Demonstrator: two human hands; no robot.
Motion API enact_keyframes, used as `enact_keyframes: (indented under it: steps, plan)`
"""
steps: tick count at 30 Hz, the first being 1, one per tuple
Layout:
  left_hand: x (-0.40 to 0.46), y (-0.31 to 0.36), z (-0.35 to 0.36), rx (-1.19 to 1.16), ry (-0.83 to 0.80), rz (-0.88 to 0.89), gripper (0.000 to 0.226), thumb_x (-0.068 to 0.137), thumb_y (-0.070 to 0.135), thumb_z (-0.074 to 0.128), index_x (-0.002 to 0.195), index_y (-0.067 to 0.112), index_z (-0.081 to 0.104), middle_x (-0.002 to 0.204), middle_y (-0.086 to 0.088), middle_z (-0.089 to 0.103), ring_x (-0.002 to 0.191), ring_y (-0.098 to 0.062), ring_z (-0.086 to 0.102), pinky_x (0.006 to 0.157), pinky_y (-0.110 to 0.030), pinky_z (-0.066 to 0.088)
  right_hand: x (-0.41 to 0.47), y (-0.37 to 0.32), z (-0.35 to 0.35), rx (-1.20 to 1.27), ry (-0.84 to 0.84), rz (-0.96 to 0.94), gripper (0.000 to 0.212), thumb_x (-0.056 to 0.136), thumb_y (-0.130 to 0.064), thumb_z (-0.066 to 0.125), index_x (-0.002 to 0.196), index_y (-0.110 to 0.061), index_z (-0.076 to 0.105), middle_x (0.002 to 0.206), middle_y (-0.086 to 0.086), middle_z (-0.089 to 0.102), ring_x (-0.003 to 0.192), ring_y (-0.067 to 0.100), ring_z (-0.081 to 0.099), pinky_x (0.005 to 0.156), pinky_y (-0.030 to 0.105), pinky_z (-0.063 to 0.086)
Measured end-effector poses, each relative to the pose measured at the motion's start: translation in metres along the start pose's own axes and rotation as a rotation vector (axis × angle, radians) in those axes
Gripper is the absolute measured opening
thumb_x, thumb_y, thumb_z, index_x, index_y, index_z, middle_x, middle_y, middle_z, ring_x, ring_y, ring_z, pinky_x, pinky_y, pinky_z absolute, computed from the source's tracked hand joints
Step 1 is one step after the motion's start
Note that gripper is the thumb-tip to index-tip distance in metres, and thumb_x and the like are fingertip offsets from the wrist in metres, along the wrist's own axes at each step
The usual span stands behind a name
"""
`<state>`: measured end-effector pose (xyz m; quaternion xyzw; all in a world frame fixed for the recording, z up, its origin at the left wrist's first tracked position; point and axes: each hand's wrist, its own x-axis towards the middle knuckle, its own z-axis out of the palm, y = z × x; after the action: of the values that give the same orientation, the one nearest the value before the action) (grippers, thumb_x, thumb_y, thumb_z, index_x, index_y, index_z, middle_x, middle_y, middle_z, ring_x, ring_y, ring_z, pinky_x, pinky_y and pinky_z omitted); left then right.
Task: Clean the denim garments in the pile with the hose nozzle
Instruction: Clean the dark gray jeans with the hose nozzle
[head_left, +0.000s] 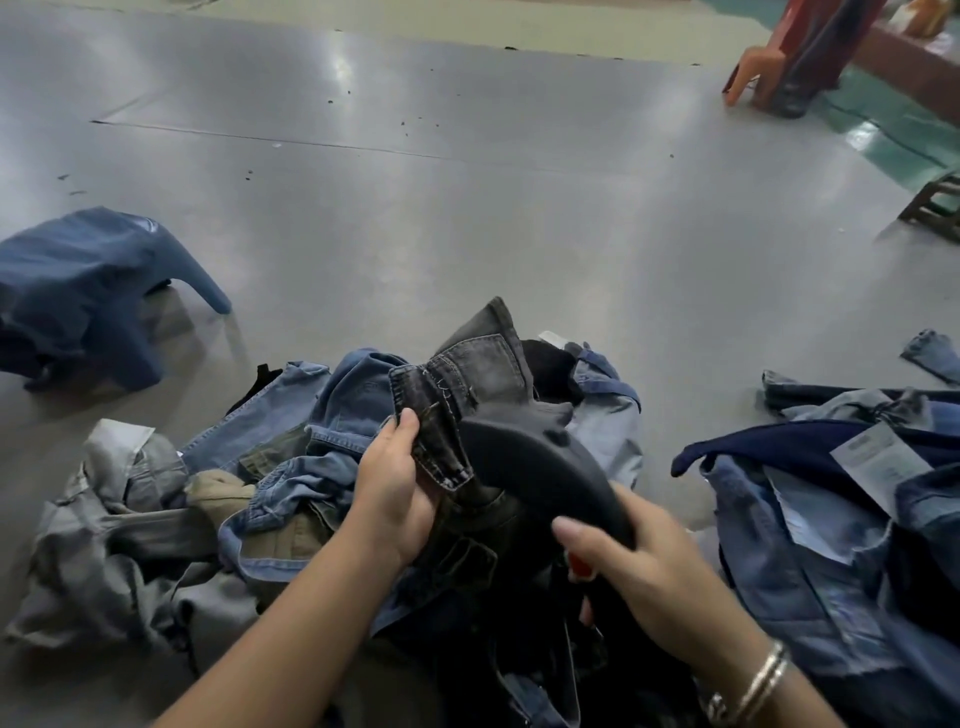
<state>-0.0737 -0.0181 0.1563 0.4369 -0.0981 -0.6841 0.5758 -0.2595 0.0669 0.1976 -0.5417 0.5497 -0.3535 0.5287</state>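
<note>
Head view
Open room: bare grey floor (415, 208) stretches ahead of the denim pile (291, 467); a blue plastic stool (88, 291) stands left, an orange chair (763, 67) far right.
Heaps: two, the pile in front and a second denim heap (831, 493) at right, apart.
Left hand (392, 483): fingers curled, gripping a dark grey jeans waistband (457, 395) above the pile.
Right hand (639, 566): fingers wrapped round the black hose nozzle (540, 467), whose tip touches the jeans.
Wrist: two silver bangles (758, 686).
</note>
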Motion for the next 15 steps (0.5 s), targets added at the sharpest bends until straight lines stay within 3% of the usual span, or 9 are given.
enact_keyframes:
  steps: [2,8,15]
  plan:
    - [0.0002,-0.0020,0.0003,0.049,-0.025,0.011,0.033,0.104,0.023,0.035,0.125,0.008,0.055,0.110,-0.018,0.068,0.084,-0.028,0.071,0.060,-0.036,0.058,0.0029,0.0018,0.0053,-0.043,0.002,0.023,0.018,0.075,-0.040,0.067,0.085,-0.026,0.063,0.058,0.000,0.061,0.045,0.023,0.059,0.046,0.030,0.048]
    - [-0.0030,-0.0059,0.0001,0.201,-0.135,0.082,0.028,0.103,0.022,0.035,0.112,0.016,0.061,0.101,-0.009,0.073,0.091,-0.022,0.071,0.067,-0.033,0.058,0.0037,0.0046,0.0045,-0.026,0.014,0.062,0.008,0.088,-0.023,0.065,0.089,-0.017,0.061,0.056,0.000,0.059,0.046,0.023,0.057,0.046,0.030,0.049]
    - [-0.0074,-0.0098,-0.0077,0.611,-0.307,0.297,0.020,0.103,0.015,0.035,0.108,0.010,0.054,0.106,-0.017,0.063,0.102,-0.031,0.060,0.094,-0.047,0.049,0.0107,0.0028,0.0001,0.098,0.091,0.070,0.020,0.088,-0.027,0.065,0.085,-0.009,0.058,0.056,0.004,0.058,0.043,0.027,0.057,0.043,0.028,0.046]
